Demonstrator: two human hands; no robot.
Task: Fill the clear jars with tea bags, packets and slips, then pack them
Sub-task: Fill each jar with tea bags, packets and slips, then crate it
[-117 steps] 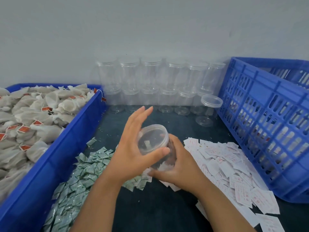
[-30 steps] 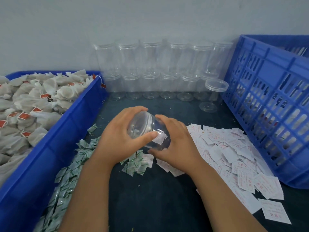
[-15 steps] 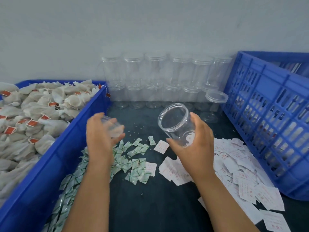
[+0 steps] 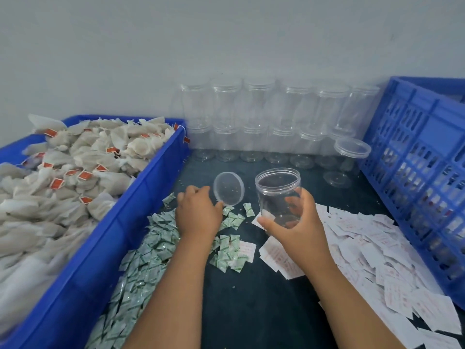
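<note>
My right hand grips an open clear jar upright just above the dark table; nothing shows inside it. My left hand pinches the jar's clear lid by its lower edge, left of the jar, tilted up on edge. Under my left hand lies a heap of small green-and-white packets. White printed slips are scattered to the right of the jar. White tea bags with red tags fill the blue bin on the left.
Two stacked rows of lidded clear jars line the back wall, and one more lidded jar stands in front at the right. A blue slotted crate stands at the right; the blue bin's wall runs along the left.
The lid has come off the jar. My left hand carried it left and now holds it lower, over the packets; my right hand has set the jar upright.
</note>
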